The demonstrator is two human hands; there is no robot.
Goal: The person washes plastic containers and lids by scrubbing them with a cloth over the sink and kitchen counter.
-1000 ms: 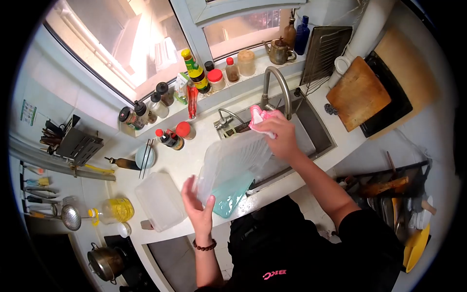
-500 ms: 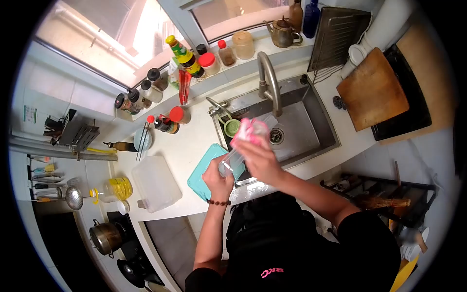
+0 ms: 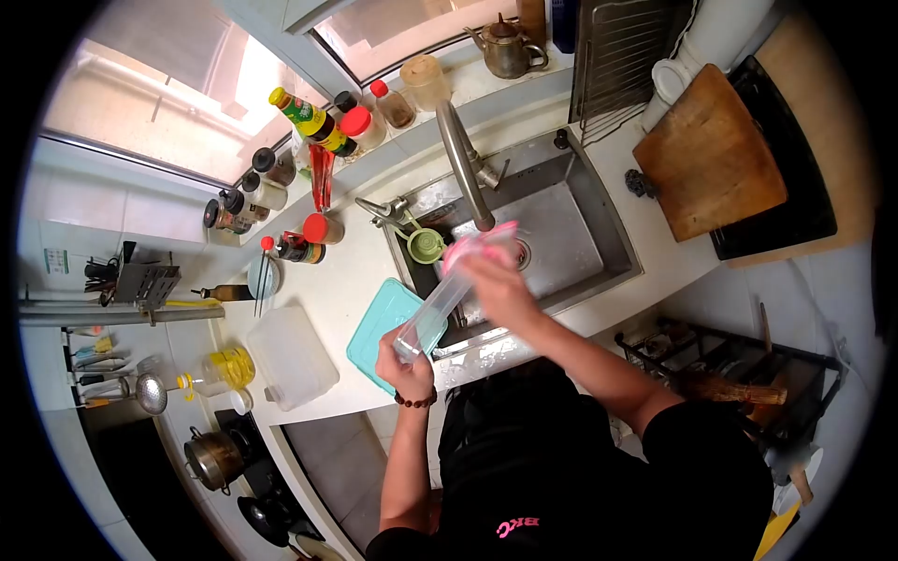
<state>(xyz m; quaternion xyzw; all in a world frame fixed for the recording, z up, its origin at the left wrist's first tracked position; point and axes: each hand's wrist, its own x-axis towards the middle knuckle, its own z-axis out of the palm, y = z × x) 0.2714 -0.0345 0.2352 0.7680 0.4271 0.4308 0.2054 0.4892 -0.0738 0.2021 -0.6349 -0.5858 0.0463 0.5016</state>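
A long, narrow clear plastic piece (image 3: 438, 307) slants from the counter edge toward the sink. My left hand (image 3: 406, 363), with a beaded bracelet on its wrist, is closed around its near end. At its far end my right hand (image 3: 500, 288) presses a pink and white cloth (image 3: 482, 245) against it, slightly blurred. Both hands are at the front left of the steel sink (image 3: 585, 220), below the faucet (image 3: 463, 168). Under the plastic piece lies a turquoise lid (image 3: 374, 341) on the counter. A green strainer-like cup (image 3: 426, 245) sits in the sink's left corner.
A translucent plastic bin (image 3: 292, 360) stands on the left counter near an oil jug (image 3: 227, 371). Jars and sauce bottles (image 3: 318, 126) line the windowsill, with a metal teapot (image 3: 508, 51) farther right. A wooden cutting board (image 3: 711, 159) leans at the right.
The view has shifted, and the faucet spout now hangs just above the cloth. My hands have moved farther apart along the plastic piece, exposing more of its length.
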